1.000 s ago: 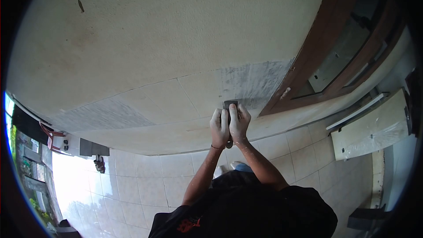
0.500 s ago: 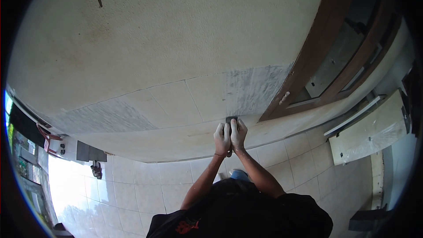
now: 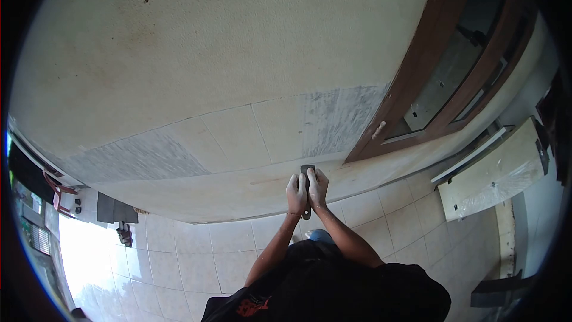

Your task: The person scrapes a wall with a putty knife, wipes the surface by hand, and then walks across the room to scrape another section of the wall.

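Both hands, dusted white, are wrapped around a dark scraper (image 3: 307, 169) in front of the wall. My left hand (image 3: 296, 193) grips it from the left side, and my right hand (image 3: 318, 188) presses in from the right. The blade end points up toward the wall, and the handle end with a hole sticks out below my palms. Just above the blade runs the lower edge of a grey, scraped-looking patch (image 3: 339, 120), at the right end of a band of cream tiles (image 3: 232, 137). A similar grey patch (image 3: 143, 155) lies farther left on that band.
A brown wooden frame with glass (image 3: 411, 65) borders the patch on the right. A cream panel partly in plastic (image 3: 491, 173) stands at far right. Pale floor tiles (image 3: 238, 268) stretch below; a grey mat (image 3: 116, 209) and shoes (image 3: 124, 234) lie at left.
My hands and the scraper have drawn slightly down and away from the tile band, showing more of the blade. The whole view has shifted a little.
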Action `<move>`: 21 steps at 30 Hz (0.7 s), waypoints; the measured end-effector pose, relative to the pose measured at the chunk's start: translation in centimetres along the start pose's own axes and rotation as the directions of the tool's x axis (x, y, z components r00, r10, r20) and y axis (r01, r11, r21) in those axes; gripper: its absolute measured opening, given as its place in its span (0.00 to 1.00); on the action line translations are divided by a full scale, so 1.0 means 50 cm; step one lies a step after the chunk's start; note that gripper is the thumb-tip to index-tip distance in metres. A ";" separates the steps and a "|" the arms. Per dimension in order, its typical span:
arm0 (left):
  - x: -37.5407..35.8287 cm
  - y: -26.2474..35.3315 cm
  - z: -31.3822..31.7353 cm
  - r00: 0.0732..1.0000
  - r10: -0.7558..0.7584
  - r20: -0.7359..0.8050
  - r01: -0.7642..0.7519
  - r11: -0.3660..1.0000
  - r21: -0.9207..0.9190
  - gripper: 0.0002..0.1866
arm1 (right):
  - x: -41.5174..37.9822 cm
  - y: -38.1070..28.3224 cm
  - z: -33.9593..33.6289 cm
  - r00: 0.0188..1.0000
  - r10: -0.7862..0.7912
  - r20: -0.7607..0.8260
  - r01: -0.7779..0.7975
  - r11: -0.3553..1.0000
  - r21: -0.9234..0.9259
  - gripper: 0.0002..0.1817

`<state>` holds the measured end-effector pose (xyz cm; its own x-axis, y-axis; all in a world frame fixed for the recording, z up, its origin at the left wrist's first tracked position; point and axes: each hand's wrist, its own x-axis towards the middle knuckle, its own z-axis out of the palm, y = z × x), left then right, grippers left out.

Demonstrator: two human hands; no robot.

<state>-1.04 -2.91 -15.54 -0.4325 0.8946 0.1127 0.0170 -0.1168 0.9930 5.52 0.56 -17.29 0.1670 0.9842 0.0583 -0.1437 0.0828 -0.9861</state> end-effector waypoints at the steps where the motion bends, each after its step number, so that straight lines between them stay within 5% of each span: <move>1: -0.004 0.000 -0.004 1.000 -0.016 0.004 0.016 1.000 -0.014 0.17 | -0.007 -0.004 0.001 1.000 0.017 -0.012 -0.017 1.000 0.007 0.19; 6: -0.009 0.021 -0.027 0.986 0.042 0.162 -0.047 0.999 0.022 0.17 | -0.023 -0.069 0.008 1.000 0.010 0.025 -0.012 0.997 0.074 0.19; 15: 0.005 0.021 -0.016 0.997 0.051 0.055 -0.048 0.997 -0.057 0.17 | -0.010 -0.084 0.019 0.985 -0.091 0.144 0.103 0.992 -0.079 0.17; 21: 0.011 0.039 -0.008 0.989 0.124 0.084 -0.122 0.992 -0.029 0.17 | -0.001 -0.080 0.017 0.991 -0.105 0.085 0.104 0.994 0.021 0.16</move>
<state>-1.60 -2.82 -13.56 -0.3494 0.9062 0.2380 0.0435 -0.2380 0.9703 5.26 0.30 -13.21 0.0973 0.9798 0.1748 -0.1465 0.1878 -0.9712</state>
